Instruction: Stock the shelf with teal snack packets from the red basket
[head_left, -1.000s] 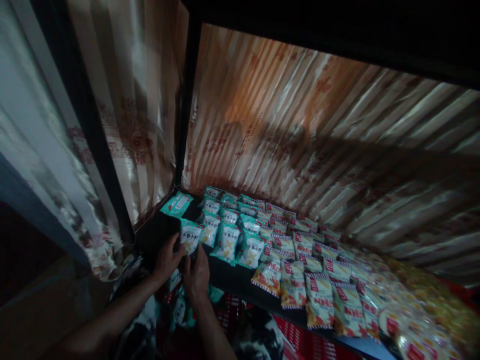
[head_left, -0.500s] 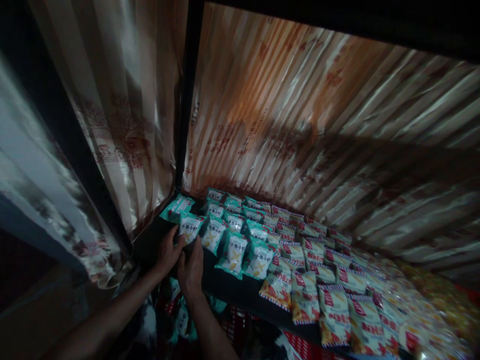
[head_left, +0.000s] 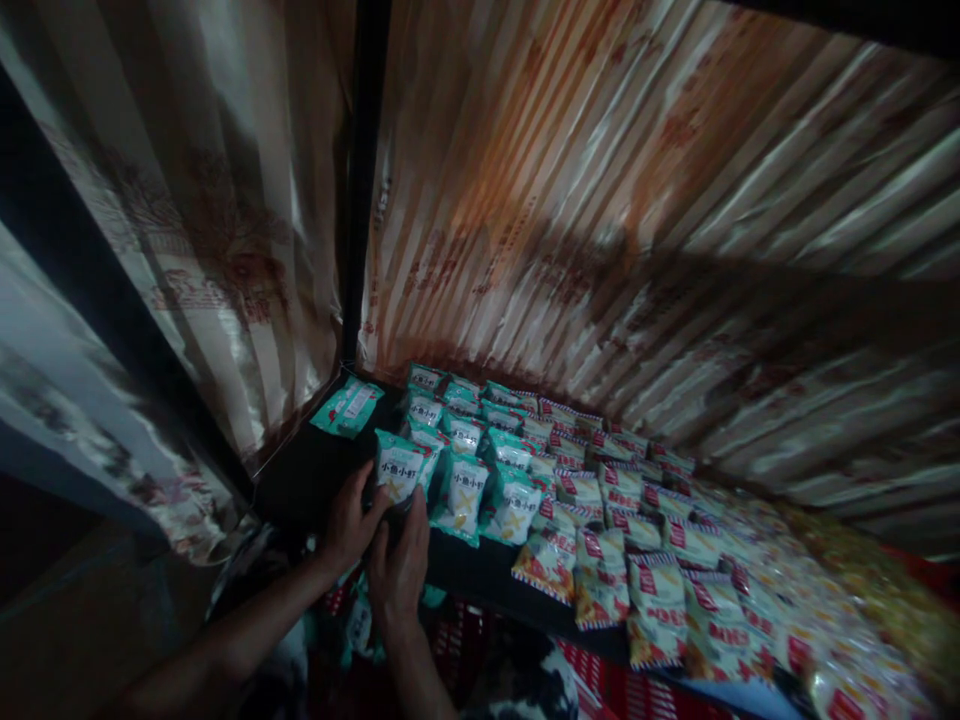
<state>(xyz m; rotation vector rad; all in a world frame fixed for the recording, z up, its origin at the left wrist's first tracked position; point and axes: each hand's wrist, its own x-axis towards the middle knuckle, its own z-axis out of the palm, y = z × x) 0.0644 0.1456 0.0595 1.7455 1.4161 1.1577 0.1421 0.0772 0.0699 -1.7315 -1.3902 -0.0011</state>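
Between my two hands is a teal and white snack packet [head_left: 402, 466] with dark lettering, held upright at the front of the leftmost row. My left hand [head_left: 352, 522] grips its left lower edge, and my right hand [head_left: 401, 555] has the lower right side. Directly to the right stand more teal packets, among them one snack packet [head_left: 460, 495] and another snack packet [head_left: 512, 505] at the front. Behind them the rows run back to the curtain. A separate teal packet [head_left: 349, 406] lies flat in the left back corner.
The black shelf [head_left: 292, 470] also carries red and white snack packets [head_left: 600, 575] and clear-wrapped ones [head_left: 840, 625] further right. Striped curtains [head_left: 525, 200] close off the back and left. A dark post [head_left: 364, 180] stands at the corner. Below is a red basket [head_left: 465, 640].
Both hands have moved right with the snack packet, bringing it from the left of the row to the row's front. My view has shifted slightly.
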